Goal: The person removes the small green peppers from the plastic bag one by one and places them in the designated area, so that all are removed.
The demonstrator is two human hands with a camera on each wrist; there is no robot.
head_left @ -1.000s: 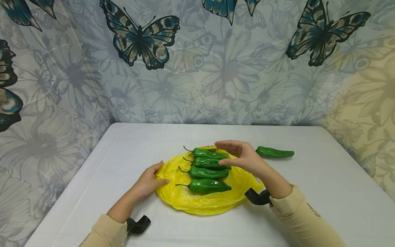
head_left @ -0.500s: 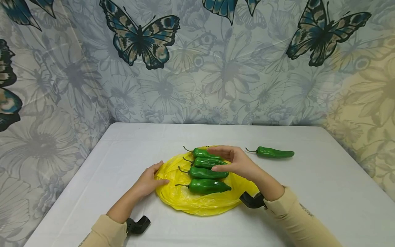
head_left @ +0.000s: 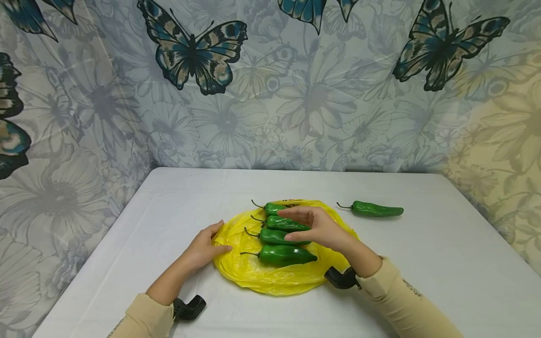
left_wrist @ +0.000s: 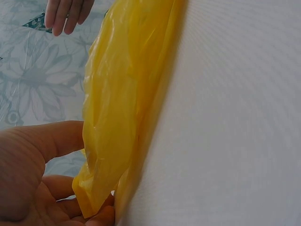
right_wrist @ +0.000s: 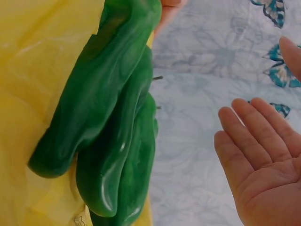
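Several green peppers (head_left: 286, 255) lie in a row, stems to the left, on a crumpled yellow plastic bag (head_left: 270, 282) spread on the white table. My left hand (head_left: 202, 249) holds the bag's left edge; in the left wrist view the thumb presses the yellow plastic (left_wrist: 117, 94) while the fingers tuck under its fold. Over the right ends of the peppers hovers my right hand (head_left: 318, 226), fingers extended and thumb apart. Its palm (right_wrist: 265, 181) faces the camera in the right wrist view, apart from the glossy peppers (right_wrist: 106, 84) there. It covers part of the far peppers.
One more green pepper (head_left: 377, 209) lies by itself on the table, behind and right of the bag. The white-covered table (head_left: 444, 253) ends at a back wall curtain (head_left: 313, 117) with flowers and butterflies. Black wrist cameras (head_left: 190, 307) sit below both hands.
My right hand has moved left and nearer to me over the peppers, uncovering the lone pepper's stem and the bag's back right part. The left hand stays put.
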